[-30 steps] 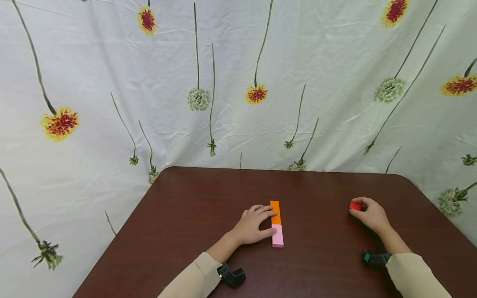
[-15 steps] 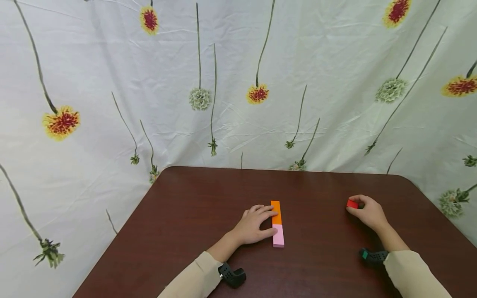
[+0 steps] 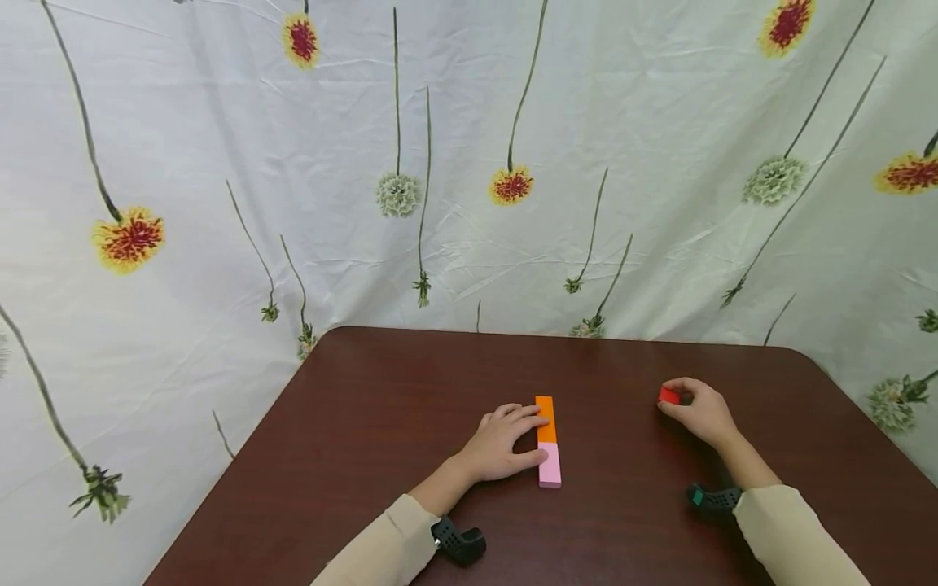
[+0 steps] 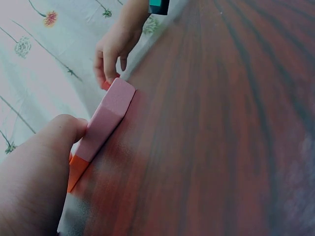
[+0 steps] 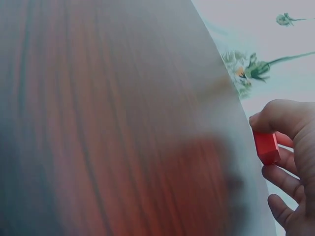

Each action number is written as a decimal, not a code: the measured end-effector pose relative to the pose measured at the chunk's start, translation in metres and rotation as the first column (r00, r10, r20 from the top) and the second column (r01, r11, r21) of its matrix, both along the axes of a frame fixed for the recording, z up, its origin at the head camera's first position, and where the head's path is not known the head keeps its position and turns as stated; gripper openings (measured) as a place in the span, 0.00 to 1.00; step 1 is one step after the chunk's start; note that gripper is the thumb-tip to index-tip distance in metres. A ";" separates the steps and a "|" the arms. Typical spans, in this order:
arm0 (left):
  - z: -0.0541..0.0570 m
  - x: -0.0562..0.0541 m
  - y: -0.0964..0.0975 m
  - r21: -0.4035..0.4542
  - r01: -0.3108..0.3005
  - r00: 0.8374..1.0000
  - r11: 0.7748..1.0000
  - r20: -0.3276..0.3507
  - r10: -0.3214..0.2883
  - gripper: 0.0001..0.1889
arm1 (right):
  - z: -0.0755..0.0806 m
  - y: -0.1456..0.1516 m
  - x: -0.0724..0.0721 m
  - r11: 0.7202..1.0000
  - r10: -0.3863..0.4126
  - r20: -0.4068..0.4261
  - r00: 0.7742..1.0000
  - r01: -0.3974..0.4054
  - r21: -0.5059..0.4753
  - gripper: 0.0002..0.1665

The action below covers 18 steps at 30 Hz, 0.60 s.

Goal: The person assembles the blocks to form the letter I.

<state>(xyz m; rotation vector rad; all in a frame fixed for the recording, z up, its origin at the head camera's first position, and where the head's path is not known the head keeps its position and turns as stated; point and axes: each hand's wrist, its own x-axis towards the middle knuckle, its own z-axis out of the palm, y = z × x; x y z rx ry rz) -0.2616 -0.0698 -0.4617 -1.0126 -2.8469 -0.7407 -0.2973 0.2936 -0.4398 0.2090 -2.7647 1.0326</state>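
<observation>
An orange block and a pink block lie end to end in a line on the dark brown table. My left hand rests against their left side with spread, fairly straight fingers. Its fingertips touch the orange block; its thumb touches the pink block, as the left wrist view also shows. Further right, my right hand pinches a small red block between thumb and fingers. The right wrist view shows the red block partly covered by those fingers. Whether it is lifted off the table I cannot tell.
The brown table has rounded far corners. Behind it hangs a white cloth printed with flowers. A black band with a camera is strapped on each wrist, the left band and the right band.
My right hand has moved left with the red block in its grip, towards the orange and pink blocks. The left hand and those two blocks have stayed in place.
</observation>
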 end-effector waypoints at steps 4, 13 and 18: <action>-0.001 -0.001 0.000 0.003 0.002 1.000 1.000 -0.008 -0.002 0.30 | 0.000 -0.009 -0.005 1.000 0.011 0.004 1.000 -0.011 -0.002 0.23; 0.000 -0.001 -0.001 0.014 0.003 1.000 1.000 0.001 -0.003 0.30 | 0.002 -0.034 -0.012 0.998 0.059 0.009 0.998 -0.059 -0.036 0.23; -0.002 0.000 0.000 0.013 0.001 1.000 1.000 0.002 -0.001 0.30 | -0.003 -0.044 -0.010 0.996 0.077 0.027 0.997 -0.076 -0.055 0.23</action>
